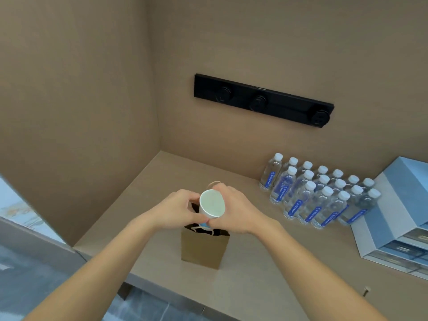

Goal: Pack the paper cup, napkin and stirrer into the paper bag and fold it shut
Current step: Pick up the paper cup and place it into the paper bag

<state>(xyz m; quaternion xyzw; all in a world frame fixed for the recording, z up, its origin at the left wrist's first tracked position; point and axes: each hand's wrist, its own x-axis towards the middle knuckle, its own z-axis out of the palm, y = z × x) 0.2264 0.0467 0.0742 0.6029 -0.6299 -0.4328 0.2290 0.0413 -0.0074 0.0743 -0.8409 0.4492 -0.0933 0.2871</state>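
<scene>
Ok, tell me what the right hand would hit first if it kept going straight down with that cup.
Most likely the open mouth of the paper bag. The right hand and left hand hold the paper cup just above it. Depth is hard to judge; the bag's near rim could catch the cup's base.

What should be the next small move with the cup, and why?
Probably lower the paper cup straight down into the paper bag. Both the left hand and the right hand hold it above the open mouth, its base just entering, and the bag stands upright.
</scene>
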